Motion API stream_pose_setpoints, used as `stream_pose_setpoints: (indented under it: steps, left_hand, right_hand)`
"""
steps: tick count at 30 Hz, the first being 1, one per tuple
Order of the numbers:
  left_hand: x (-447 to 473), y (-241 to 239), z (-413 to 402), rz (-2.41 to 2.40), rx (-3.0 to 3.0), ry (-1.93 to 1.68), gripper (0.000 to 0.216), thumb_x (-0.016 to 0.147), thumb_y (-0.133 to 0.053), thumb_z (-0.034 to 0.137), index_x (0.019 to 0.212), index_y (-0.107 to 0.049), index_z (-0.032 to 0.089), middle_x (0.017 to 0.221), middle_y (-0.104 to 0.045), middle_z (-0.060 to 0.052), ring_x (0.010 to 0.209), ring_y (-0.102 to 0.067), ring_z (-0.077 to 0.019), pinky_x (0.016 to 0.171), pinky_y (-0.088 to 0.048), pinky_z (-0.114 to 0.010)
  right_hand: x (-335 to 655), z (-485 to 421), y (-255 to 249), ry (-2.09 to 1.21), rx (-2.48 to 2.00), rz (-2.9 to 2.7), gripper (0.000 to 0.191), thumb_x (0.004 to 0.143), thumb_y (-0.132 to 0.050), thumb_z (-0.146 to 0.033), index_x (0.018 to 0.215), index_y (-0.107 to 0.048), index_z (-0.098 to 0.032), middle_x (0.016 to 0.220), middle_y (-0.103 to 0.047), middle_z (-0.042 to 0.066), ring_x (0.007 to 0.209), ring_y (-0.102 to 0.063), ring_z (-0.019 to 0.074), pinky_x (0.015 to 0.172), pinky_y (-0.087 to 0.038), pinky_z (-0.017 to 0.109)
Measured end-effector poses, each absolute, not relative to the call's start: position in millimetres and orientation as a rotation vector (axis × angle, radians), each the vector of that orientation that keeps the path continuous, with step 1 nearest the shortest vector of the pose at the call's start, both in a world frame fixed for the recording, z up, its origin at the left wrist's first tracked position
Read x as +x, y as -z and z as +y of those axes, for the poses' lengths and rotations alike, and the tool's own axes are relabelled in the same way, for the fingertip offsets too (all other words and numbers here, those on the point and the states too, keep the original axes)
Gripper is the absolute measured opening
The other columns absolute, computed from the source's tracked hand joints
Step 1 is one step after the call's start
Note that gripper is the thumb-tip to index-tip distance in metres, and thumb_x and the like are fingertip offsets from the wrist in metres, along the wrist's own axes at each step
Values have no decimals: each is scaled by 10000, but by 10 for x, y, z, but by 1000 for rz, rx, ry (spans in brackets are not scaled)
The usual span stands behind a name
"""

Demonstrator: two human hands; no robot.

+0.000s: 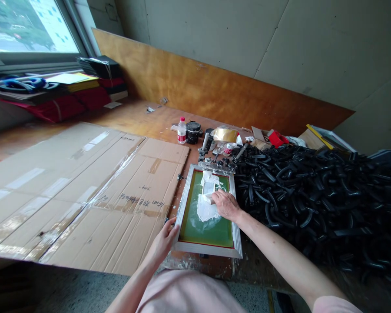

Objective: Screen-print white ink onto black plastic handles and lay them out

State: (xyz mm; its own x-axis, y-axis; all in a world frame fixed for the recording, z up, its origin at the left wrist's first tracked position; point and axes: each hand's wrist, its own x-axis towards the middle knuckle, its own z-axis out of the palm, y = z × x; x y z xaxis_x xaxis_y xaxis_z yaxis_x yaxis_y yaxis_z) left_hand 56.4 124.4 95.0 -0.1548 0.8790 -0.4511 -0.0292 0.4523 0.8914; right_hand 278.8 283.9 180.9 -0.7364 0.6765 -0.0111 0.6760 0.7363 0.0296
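Note:
A screen-printing frame (182,208) with a silver rim and green mesh lies on the wooden table in front of me. White ink (206,211) is spread over the mesh middle. My right hand (226,204) is closed on a white-smeared squeegee (209,189) that rests on the mesh. My left hand (164,240) grips the frame's near left corner, fingers curled on the rim.
A large heap of black curved plastic parts (316,200) fills the table to the right. Flattened cardboard sheets (84,187) cover the left. Beyond the frame stand a small bottle (181,130), a black jar (193,132), tape and clutter. Stacked papers (61,91) lie under the window.

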Motion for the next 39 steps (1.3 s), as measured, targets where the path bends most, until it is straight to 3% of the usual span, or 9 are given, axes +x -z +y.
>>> stream_pose_setpoints:
  steps: [6, 14, 19, 22, 25, 28, 31, 34, 39]
  left_hand:
    - [559, -894, 1252, 1487, 786, -988, 701, 772, -492, 672, 1259, -497, 168, 819, -681, -30, 742, -632, -212, 632, -442, -265]
    - [560, -902, 1251, 1441, 767, -1042, 636, 788, -521, 625, 1229, -509, 167, 797, -688, -29, 738, -635, -210, 634, -445, -264]
    - [568, -947, 1249, 1452, 755, -1047, 646, 774, -538, 625, 1214, -519, 152, 812, -698, -46, 758, -639, -219, 645, -452, -269]
    - [560, -1043, 1248, 1471, 751, -1032, 680, 765, -543, 628, 1246, -514, 148, 828, -704, -53, 760, -644, -220, 634, -454, -267]
    - [544, -1221, 1243, 1493, 773, -1007, 756, 763, -548, 634, 1349, -449, 165, 774, -689, -27, 745, -643, -214, 633, -458, -266]
    - [531, -1478, 1234, 1440, 758, -1025, 844, 755, -569, 636, 1440, -356, 191, 738, -674, -6, 741, -642, -210, 647, -467, -273]
    - [508, -1794, 1244, 1386, 744, -1041, 771, 746, -586, 640, 1367, -488, 193, 794, -689, -25, 768, -633, -215, 657, -470, -277]
    - [465, -2124, 1337, 1320, 775, -1113, 624, 818, -486, 646, 1229, -616, 195, 838, -702, -37, 750, -620, -206, 671, -476, -288]
    - [431, -2641, 1787, 1162, 948, -1393, 608, 889, -331, 642, 1195, -611, 198, 1064, -689, -67, 892, -629, -206, 766, -503, -306]
  right_hand:
    - [2758, 3035, -1962, 88, 1274, 2893, 96, 849, -533, -149, 890, -594, -210, 900, -657, 42, 867, -571, 190, 676, -393, 261]
    - [2724, 2934, -1557, -168, 1339, 2953, 252, 856, -402, -25, 914, -603, -165, 918, -634, 89, 891, -525, 208, 702, -415, 282]
    - [2849, 2837, -1749, -6, 1193, 2985, 190, 854, -461, -71, 896, -609, -182, 901, -652, 55, 894, -555, 194, 706, -425, 266]
    - [2836, 3077, -1976, 146, 1353, 2941, 190, 865, -534, -176, 1029, -618, -224, 993, -675, 29, 900, -595, 183, 718, -443, 258]
    - [2758, 3411, -2104, 252, 1587, 2877, 424, 844, -601, -263, 1262, -538, -294, 1156, -655, 11, 962, -617, 193, 780, -459, 272]
    - [2701, 3689, -2169, 302, 1715, 2783, 567, 826, -631, -318, 1368, -465, -317, 1205, -632, 33, 1017, -613, 216, 827, -460, 291]
    - [2786, 3890, -2281, 265, 1836, 2750, 645, 807, -644, -439, 1402, -434, -303, 1228, -600, 86, 1009, -611, 250, 820, -470, 329]
    - [3099, 4050, -2403, 251, 2041, 2872, 569, 853, -553, -499, 1358, -490, -244, 1160, -619, 107, 970, -610, 242, 813, -478, 344]
    - [3847, 4048, -2210, 465, 2564, 2796, 431, 877, -462, -409, 1206, -591, -161, 896, -672, 73, 730, -619, 184, 728, -507, 340]
